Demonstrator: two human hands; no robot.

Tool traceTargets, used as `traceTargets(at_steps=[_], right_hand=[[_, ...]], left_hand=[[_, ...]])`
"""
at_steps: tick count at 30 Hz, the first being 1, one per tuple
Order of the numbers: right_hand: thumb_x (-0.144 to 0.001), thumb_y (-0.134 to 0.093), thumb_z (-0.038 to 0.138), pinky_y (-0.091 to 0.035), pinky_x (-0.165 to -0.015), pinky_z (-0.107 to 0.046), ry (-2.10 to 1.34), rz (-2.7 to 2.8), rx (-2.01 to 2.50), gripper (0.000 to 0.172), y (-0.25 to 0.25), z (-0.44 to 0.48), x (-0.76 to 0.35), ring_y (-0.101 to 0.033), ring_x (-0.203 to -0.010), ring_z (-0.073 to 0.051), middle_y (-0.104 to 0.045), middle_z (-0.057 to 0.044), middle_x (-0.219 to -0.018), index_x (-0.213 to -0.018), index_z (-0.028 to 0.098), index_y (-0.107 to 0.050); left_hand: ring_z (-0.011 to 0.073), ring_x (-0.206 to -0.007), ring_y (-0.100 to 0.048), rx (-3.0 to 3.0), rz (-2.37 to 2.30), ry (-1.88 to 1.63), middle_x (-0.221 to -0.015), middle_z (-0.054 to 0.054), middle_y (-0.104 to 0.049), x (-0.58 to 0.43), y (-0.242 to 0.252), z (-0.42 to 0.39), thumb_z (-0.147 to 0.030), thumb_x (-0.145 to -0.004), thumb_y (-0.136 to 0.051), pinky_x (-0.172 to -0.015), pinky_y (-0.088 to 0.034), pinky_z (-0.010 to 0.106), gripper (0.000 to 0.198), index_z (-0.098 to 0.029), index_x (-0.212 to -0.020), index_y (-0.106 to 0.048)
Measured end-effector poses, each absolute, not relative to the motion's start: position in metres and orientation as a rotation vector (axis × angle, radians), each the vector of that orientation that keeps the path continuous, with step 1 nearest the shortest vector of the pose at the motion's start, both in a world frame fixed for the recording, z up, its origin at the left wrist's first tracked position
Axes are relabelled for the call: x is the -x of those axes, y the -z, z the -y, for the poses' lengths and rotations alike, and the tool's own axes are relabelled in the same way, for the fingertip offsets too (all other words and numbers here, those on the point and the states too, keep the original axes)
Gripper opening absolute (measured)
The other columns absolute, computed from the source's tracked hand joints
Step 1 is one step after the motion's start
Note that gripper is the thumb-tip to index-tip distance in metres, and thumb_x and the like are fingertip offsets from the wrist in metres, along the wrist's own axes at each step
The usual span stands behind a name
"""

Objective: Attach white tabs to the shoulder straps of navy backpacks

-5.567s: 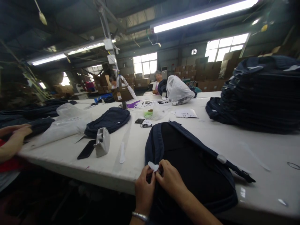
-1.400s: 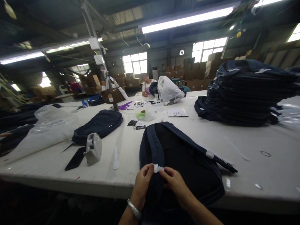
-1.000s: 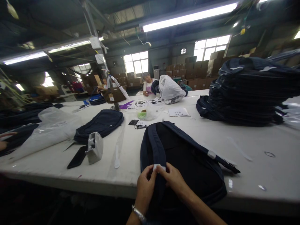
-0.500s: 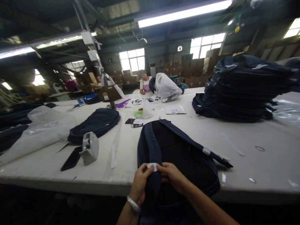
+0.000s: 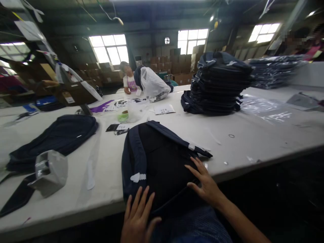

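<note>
A dark navy backpack (image 5: 162, 162) lies back-side up on the white table (image 5: 253, 135) in front of me. A small white sticker (image 5: 138, 177) sits on its left shoulder strap. My left hand (image 5: 138, 217) rests flat on the bag's near edge, fingers spread and empty. My right hand (image 5: 205, 184) lies open on the bag's right side, fingers stretched toward the strap with a white tag (image 5: 191, 147).
A tape dispenser (image 5: 49, 172) and another navy bag (image 5: 55, 136) lie to the left. A tall stack of navy bags (image 5: 217, 84) stands behind right, with clear plastic bags (image 5: 265, 109) beside it. A person sits at the far end by a white plastic bag (image 5: 153, 84).
Both hands let go of the white sticker, which now sits on the strap, and spread flat on the bag. My view swung to the right.
</note>
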State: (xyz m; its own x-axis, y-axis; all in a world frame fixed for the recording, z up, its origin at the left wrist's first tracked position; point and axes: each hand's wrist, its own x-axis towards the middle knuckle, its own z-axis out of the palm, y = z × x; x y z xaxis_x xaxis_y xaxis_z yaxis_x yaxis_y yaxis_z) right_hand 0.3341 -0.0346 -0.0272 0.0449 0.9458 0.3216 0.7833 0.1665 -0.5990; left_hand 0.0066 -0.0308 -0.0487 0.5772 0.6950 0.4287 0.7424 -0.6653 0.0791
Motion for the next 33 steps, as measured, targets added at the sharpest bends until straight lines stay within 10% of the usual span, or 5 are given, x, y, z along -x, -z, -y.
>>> traceTargets(at_steps=[7,15,21,28,33], right_hand=[[-0.083,-0.063,0.039,-0.03,-0.112,-0.046,-0.411,1.546,1.511,0.055,0.032,0.046,-0.319,-0.035,-0.135,-0.028,-0.036,-0.006,-0.148,-0.135,0.028,-0.049],[-0.08,-0.067,0.038,-0.043,-0.105,-0.043,-0.622,1.073,1.417,0.061,0.064,0.063,-0.293,-0.039,-0.132,-0.028,-0.04,-0.009,-0.145,-0.136,0.026,-0.046],[-0.076,-0.07,0.038,-0.028,-0.112,-0.046,-0.495,1.084,1.522,0.08,0.069,0.054,-0.287,-0.03,-0.137,-0.027,-0.034,-0.01,-0.149,-0.145,0.024,-0.032],[-0.066,-0.076,0.045,-0.023,-0.114,-0.045,-0.569,1.024,1.555,0.107,0.037,0.037,-0.282,-0.021,-0.141,-0.027,-0.02,-0.01,-0.155,-0.15,0.024,-0.012],[-0.065,-0.077,0.039,-0.032,-0.109,-0.045,-0.598,0.878,1.453,0.1,0.015,0.022,-0.289,-0.038,-0.133,-0.029,-0.042,-0.01,-0.144,-0.148,0.024,-0.023]], left_hand=[[0.0289,-0.139,-0.028,2.575,1.415,0.349,-0.146,0.004,-0.042,-0.011,0.014,0.01,0.001,-0.074,-0.039,-0.111,-0.018,0.061,0.078,-0.028,-0.145,-0.03],[0.0295,-0.134,-0.037,2.9,1.208,0.247,-0.146,0.012,-0.041,-0.102,0.013,-0.012,-0.025,-0.082,-0.055,-0.106,-0.037,0.047,0.063,-0.018,-0.142,-0.038],[0.0233,-0.12,-0.055,2.831,1.39,0.27,-0.132,0.011,-0.057,-0.116,0.009,-0.025,0.006,-0.067,-0.044,-0.098,-0.044,0.034,0.072,-0.017,-0.134,-0.049],[0.0267,-0.091,-0.068,2.848,1.867,0.892,-0.099,0.003,-0.074,-0.1,-0.044,-0.026,-0.031,-0.077,-0.06,-0.075,-0.05,0.032,0.034,-0.028,-0.111,-0.068],[0.0264,-0.087,-0.068,2.844,2.006,0.929,-0.093,0.002,-0.074,-0.099,-0.05,-0.02,-0.039,-0.078,-0.059,-0.071,-0.048,0.031,0.032,-0.028,-0.107,-0.068]])
